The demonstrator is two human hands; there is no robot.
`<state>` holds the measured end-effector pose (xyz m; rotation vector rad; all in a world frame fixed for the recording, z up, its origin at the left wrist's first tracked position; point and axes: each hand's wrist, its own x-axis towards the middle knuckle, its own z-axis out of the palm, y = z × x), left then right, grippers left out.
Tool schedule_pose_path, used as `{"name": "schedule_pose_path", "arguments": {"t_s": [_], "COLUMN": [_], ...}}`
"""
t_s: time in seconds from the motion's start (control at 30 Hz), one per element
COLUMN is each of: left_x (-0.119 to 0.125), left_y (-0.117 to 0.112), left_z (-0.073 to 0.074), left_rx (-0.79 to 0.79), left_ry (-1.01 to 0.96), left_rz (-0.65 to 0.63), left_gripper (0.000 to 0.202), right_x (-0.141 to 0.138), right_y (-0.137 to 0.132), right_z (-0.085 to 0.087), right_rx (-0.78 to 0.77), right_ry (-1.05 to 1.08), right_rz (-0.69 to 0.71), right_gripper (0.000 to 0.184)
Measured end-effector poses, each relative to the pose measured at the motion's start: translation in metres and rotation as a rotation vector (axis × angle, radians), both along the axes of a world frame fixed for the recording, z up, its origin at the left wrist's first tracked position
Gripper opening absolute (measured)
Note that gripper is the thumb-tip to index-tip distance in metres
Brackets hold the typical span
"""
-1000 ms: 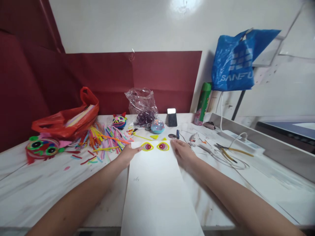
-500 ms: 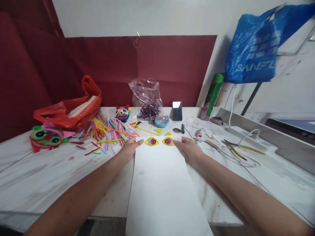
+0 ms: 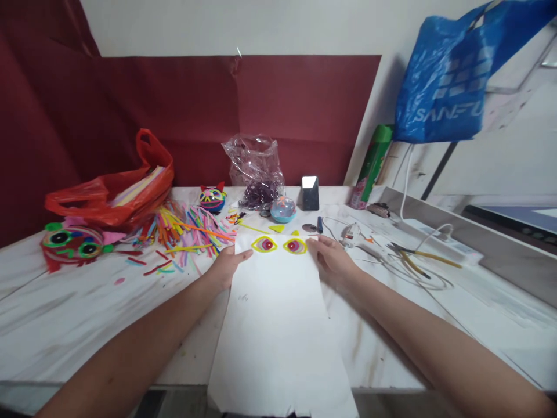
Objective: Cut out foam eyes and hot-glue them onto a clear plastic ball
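Note:
A long white sheet of paper point(image 3: 282, 325) stretches from over the table toward me. My left hand point(image 3: 226, 266) pinches its far left corner, thumb on top. At the far right corner my right hand point(image 3: 333, 258) grips the same sheet, its fingers partly hidden. Between my hands, near the far edge, lie two eye shapes with yellow outlines and pink and red centres: a left eye point(image 3: 264, 245) and a right eye point(image 3: 296, 246). The right one is close to my right fingertips. A faint pencil mark shows on the sheet's left side.
Pipe cleaners point(image 3: 187, 229) spread at left beside a red plastic bag point(image 3: 104, 194) and a colourful animal figure point(image 3: 73, 244). Behind the sheet stand a clear bowl point(image 3: 283, 210) and a black device point(image 3: 310, 194). Pliers point(image 3: 411, 259) and cables lie at right.
The sheet's near end has swung a little left, and its bottom edge now shows dark bits. The view has shifted slightly. Both hands keep their hold, the right one nearer the corner.

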<state>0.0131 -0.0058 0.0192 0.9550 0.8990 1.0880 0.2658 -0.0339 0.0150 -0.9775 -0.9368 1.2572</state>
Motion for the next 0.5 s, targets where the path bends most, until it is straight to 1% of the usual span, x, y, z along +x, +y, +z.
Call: {"name": "schedule_pose_path", "arguments": {"t_s": [0.17, 0.27, 0.4, 0.5], "left_x": [-0.001, 0.0, 0.0, 0.0], "left_y": [0.002, 0.005, 0.01, 0.011], "left_z": [0.001, 0.0, -0.003, -0.003], "left_rx": [-0.028, -0.031, -0.035, -0.006], "left_ry": [0.046, 0.092, 0.129, 0.108], "left_rz": [0.026, 0.084, 0.178, 0.181], "left_gripper": [0.035, 0.031, 0.026, 0.027], "right_x": [0.002, 0.008, 0.025, 0.034], "right_y": [0.005, 0.011, 0.023, 0.027], "right_z": [-0.004, -0.005, -0.004, -0.003], "right_rx": [0.041, 0.079, 0.13, 0.15], "right_ry": [-0.165, -0.204, -0.262, -0.329], "right_rz": [-0.004, -0.076, -0.188, -0.188], "right_gripper": [0.036, 0.037, 0.04, 0.044]}}
